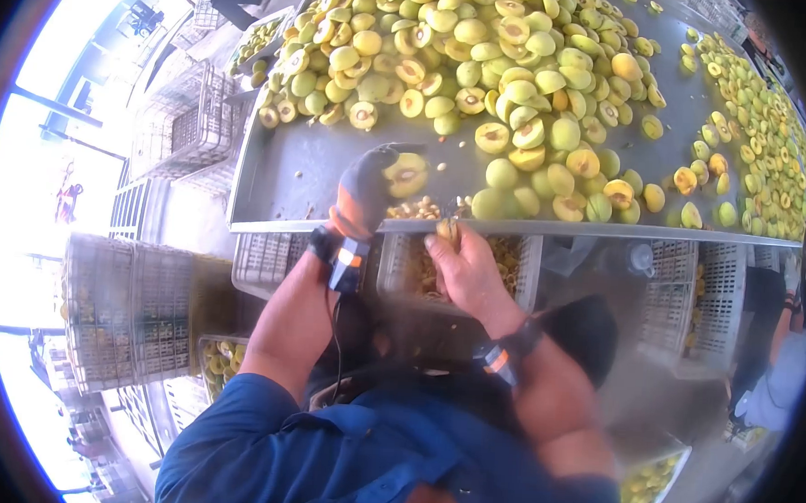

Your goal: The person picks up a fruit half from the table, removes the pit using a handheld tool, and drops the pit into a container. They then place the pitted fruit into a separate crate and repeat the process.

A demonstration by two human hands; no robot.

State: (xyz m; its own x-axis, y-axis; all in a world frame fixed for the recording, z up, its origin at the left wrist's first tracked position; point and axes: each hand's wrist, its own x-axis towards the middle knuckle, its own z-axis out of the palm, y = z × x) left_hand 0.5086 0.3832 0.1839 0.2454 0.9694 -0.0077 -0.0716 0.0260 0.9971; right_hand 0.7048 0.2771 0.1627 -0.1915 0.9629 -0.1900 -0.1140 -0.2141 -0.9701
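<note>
A dark and orange glove covers my left hand, whose fingers are closed on a halved yellow-green fruit with its cut face showing. Bare and closed, my right hand pinches a small yellowish piece at the table's front edge; a thin dark tool seems to stick out above it, too blurred to make out. Small pale pits lie on the metal table between my hands. Beyond them rises a big heap of halved fruits.
Under the table edge stands a crate of pits or scraps. Stacked crates are at left, another crate at right. More halves cover the table's right side. A co-worker's sleeve shows at far right.
</note>
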